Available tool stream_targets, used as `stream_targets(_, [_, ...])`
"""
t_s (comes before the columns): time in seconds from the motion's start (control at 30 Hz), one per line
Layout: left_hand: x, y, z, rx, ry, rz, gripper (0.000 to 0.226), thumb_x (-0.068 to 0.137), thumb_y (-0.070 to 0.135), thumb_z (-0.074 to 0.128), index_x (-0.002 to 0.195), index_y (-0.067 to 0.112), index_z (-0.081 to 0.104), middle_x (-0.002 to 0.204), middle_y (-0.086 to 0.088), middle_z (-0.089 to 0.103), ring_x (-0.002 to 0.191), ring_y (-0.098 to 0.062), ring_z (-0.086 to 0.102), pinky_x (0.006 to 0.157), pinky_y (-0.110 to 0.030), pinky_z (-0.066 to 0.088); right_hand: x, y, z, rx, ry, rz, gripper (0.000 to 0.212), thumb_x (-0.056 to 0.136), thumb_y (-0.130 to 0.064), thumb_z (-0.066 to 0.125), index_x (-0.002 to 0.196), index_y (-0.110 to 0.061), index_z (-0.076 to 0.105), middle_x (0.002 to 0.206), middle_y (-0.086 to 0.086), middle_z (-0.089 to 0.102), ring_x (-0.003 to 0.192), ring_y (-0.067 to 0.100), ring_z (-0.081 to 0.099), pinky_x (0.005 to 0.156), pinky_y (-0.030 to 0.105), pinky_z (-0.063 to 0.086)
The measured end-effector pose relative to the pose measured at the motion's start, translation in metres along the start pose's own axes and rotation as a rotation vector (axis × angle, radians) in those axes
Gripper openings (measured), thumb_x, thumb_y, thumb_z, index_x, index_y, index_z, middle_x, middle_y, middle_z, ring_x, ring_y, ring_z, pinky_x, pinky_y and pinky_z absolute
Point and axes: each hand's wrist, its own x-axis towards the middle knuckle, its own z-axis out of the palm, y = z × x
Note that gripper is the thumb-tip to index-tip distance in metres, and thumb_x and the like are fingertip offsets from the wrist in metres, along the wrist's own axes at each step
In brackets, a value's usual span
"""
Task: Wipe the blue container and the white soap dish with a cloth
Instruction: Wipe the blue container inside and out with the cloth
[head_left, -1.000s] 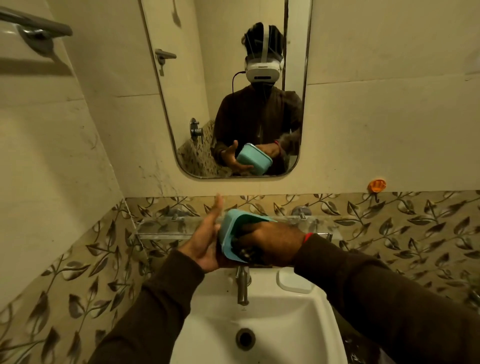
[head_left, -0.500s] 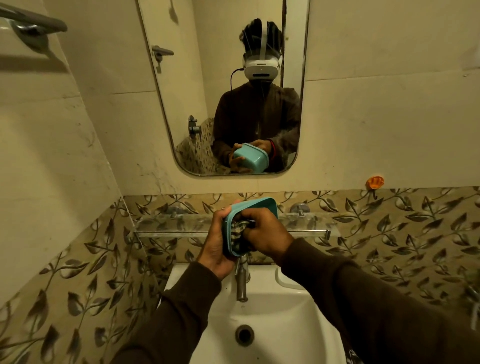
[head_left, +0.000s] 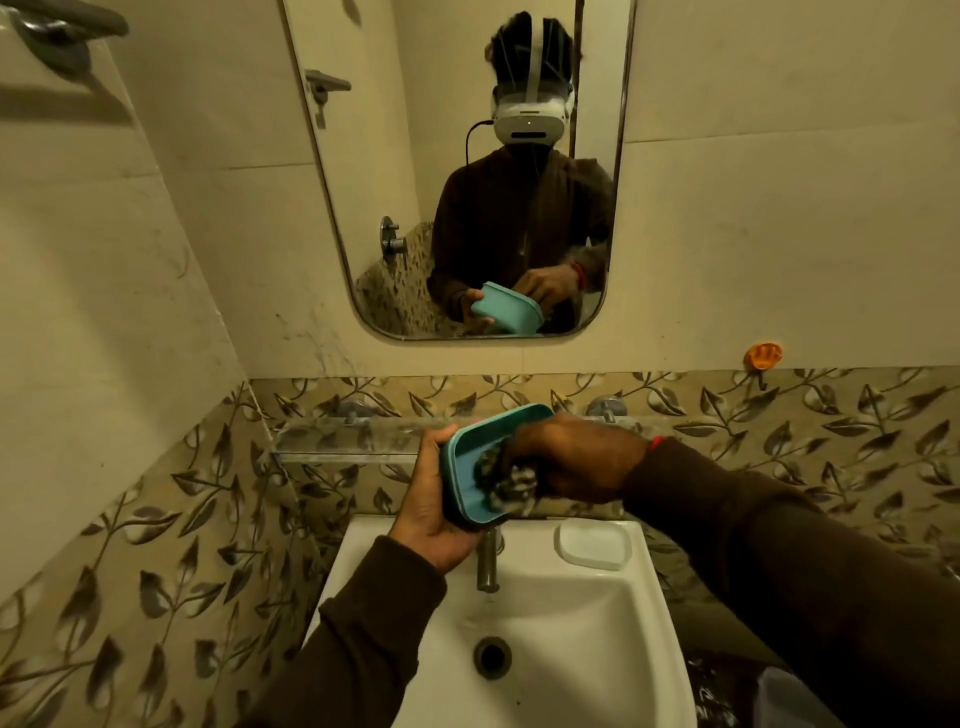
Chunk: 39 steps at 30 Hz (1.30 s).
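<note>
While my left hand (head_left: 431, 512) grips the blue container (head_left: 467, 467) from behind, tilted on edge above the tap (head_left: 488, 564), my right hand (head_left: 576, 460) clutches the bunched cloth (head_left: 506, 480) inside its open face. Below, the white soap dish (head_left: 593, 543) sits on the sink (head_left: 597, 649) rim's right corner, apart from both hands.
</note>
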Motion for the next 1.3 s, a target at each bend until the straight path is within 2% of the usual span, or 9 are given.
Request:
stream_targets(0.17, [0.005,-0.003,0.011,0.000,0.039,0.044,0.057,0.085,0.051,0.059,0.123,0.011,0.072,0.114,-0.020,0.073,0.108,-0.036,0.066,0.083,-0.050,0.060,0.008,0.004,0.025,-0.111,0.137,0.133,0.041,0.083,-0.013,0.070,0.123,-0.013,0.059,0.127,0.008,0.062,0.117,0.022,0.059,0.097,0.028,0.048])
stream_targets(0.37, [0.004,-0.015,0.006,-0.029,0.060,0.030,0.061,0.087,0.056,0.056,0.127,0.011,0.069,0.127,-0.022,0.068,0.120,-0.037,0.063,0.082,-0.048,0.059,0.019,-0.013,0.043,0.327,0.252,0.256,0.035,0.079,0.004,0.062,0.106,-0.019,0.064,0.111,0.003,0.066,0.101,0.014,0.059,0.079,0.020,0.046])
stream_targets(0.47, [0.003,-0.015,0.008,-0.056,0.074,0.095,0.058,0.089,0.057,0.053,0.122,0.013,0.073,0.126,-0.021,0.070,0.115,-0.035,0.067,0.081,-0.046,0.060,0.025,-0.022,0.050,0.679,0.415,0.397,0.029,0.079,0.006,0.061,0.092,-0.019,0.064,0.104,0.004,0.067,0.098,0.020,0.064,0.080,0.032,0.057])
stream_targets(0.57, [0.003,-0.017,0.014,-0.080,0.128,0.199,0.056,0.092,0.056,0.049,0.126,0.017,0.070,0.127,-0.020,0.069,0.119,-0.034,0.064,0.082,-0.043,0.060,0.032,-0.030,0.050,1.078,0.600,0.526,0.022,0.081,0.006,0.062,0.094,-0.012,0.062,0.101,0.008,0.067,0.095,0.023,0.066,0.080,0.038,0.059])
stream_targets(0.77, [0.000,-0.015,0.023,-0.201,0.162,0.346,0.057,0.093,0.053,0.047,0.139,0.021,0.059,0.137,-0.019,0.062,0.127,-0.034,0.057,0.084,-0.039,0.059,0.044,-0.042,0.038,1.494,0.792,0.538,0.025,0.082,0.011,0.060,0.095,-0.010,0.062,0.100,0.011,0.068,0.094,0.024,0.067,0.081,0.037,0.059])
stream_targets(0.83, [-0.002,-0.017,0.023,-0.227,0.146,0.356,0.058,0.091,0.053,0.049,0.141,0.024,0.057,0.138,-0.019,0.060,0.126,-0.034,0.057,0.077,-0.038,0.061,0.046,-0.035,0.031,1.303,0.828,0.588,0.025,0.081,0.009,0.061,0.091,-0.014,0.062,0.102,0.010,0.067,0.096,0.024,0.066,0.085,0.041,0.057])
stream_targets(0.93, [-0.002,-0.024,0.028,-0.206,0.143,0.338,0.059,0.087,0.054,0.054,0.138,0.025,0.059,0.132,-0.018,0.066,0.115,-0.032,0.064,0.070,-0.037,0.061,0.043,-0.020,0.021,0.444,0.776,0.549,0.022,0.079,0.004,0.063,0.096,-0.009,0.060,0.105,0.011,0.064,0.097,0.027,0.060,0.086,0.044,0.053])
stream_targets(1.03, [0.001,-0.028,0.034,-0.197,0.165,0.309,0.057,0.085,0.054,0.057,0.133,0.024,0.064,0.127,-0.018,0.069,0.115,-0.033,0.063,0.069,-0.038,0.060,0.041,-0.016,0.028,0.019,0.630,0.448,0.033,0.081,-0.003,0.061,0.112,-0.004,0.050,0.116,0.017,0.052,0.096,0.037,0.057,0.079,0.051,0.051])
stream_targets(1.3, [0.006,-0.023,0.022,-0.161,0.145,0.212,0.050,0.090,0.054,0.052,0.118,0.019,0.074,0.108,-0.014,0.078,0.111,-0.032,0.065,0.073,-0.037,0.062,0.030,-0.002,0.021,0.143,0.393,0.114,0.030,0.070,0.009,0.061,0.093,-0.010,0.055,0.100,0.007,0.056,0.090,0.022,0.054,0.077,0.040,0.050])
